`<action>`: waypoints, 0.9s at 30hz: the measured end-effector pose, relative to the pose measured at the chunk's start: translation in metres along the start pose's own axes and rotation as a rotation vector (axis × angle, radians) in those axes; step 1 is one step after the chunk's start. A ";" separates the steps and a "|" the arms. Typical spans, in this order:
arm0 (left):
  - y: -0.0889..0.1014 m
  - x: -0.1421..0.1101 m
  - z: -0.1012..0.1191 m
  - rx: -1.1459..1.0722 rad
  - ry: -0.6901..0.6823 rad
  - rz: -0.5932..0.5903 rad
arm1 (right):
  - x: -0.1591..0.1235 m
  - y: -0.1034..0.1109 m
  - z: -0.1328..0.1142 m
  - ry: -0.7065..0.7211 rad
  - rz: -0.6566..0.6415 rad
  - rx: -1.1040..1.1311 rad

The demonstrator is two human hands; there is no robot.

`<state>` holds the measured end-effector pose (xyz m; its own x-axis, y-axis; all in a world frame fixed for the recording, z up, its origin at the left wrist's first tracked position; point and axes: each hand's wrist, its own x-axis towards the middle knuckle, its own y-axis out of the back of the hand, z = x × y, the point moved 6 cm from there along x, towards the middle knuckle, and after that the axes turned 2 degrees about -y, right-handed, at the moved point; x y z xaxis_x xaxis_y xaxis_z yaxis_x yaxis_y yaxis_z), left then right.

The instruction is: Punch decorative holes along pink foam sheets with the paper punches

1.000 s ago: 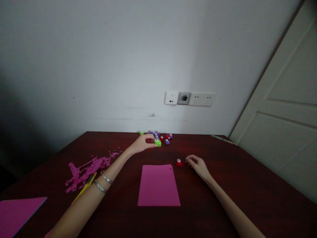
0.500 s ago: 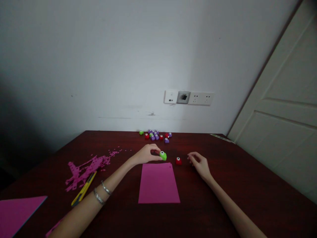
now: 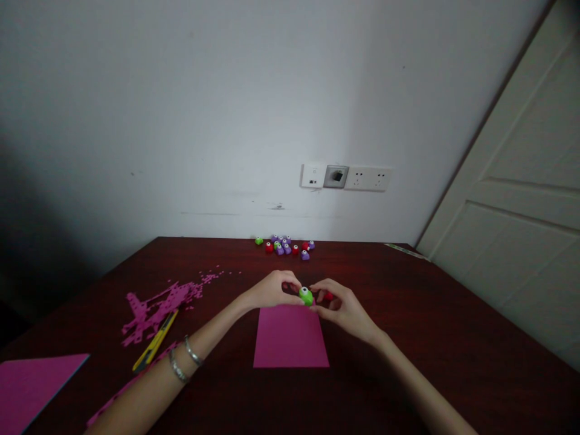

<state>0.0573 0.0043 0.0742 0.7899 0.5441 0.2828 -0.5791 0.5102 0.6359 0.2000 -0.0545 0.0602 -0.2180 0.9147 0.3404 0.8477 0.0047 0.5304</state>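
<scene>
A small green craft punch [image 3: 307,296] with a white, eye-like button is held over the top right corner of a pink paper sheet [image 3: 290,338]. From the left side, my left hand [image 3: 272,290] pinches it between thumb and fingers. My right hand [image 3: 344,305] closes on its right side, thumb below and index finger above. Behind the right fingers a red craft punch [image 3: 328,296] stands on the table, mostly hidden. The sheet's far right corner is covered by the green punch and my fingers.
Several green, red and purple punches [image 3: 281,246] cluster at the table's back edge. On the left lie pink paper scraps [image 3: 158,308] with tiny cut-outs, a yellow utility knife [image 3: 156,341] and another pink sheet [image 3: 38,386]. Wall sockets [image 3: 368,179] sit above the table.
My left hand has brought the green punch slightly right and nearer, onto the sheet's corner. My right hand has come left, past the red punch, to the green one.
</scene>
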 end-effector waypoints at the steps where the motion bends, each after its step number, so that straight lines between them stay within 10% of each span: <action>1: -0.002 0.000 0.001 -0.001 0.000 -0.008 | -0.001 -0.001 0.000 0.000 -0.004 0.000; 12: -0.015 -0.002 0.000 -0.009 0.020 -0.050 | -0.008 -0.004 0.000 -0.018 -0.034 -0.016; 27: -0.016 -0.009 -0.071 0.535 0.191 -0.103 | -0.020 0.021 0.041 -0.201 0.003 -0.023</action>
<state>0.0451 0.0383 0.0104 0.7574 0.6458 0.0969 -0.2791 0.1860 0.9421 0.2422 -0.0559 0.0324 -0.1126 0.9770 0.1813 0.8362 -0.0054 0.5484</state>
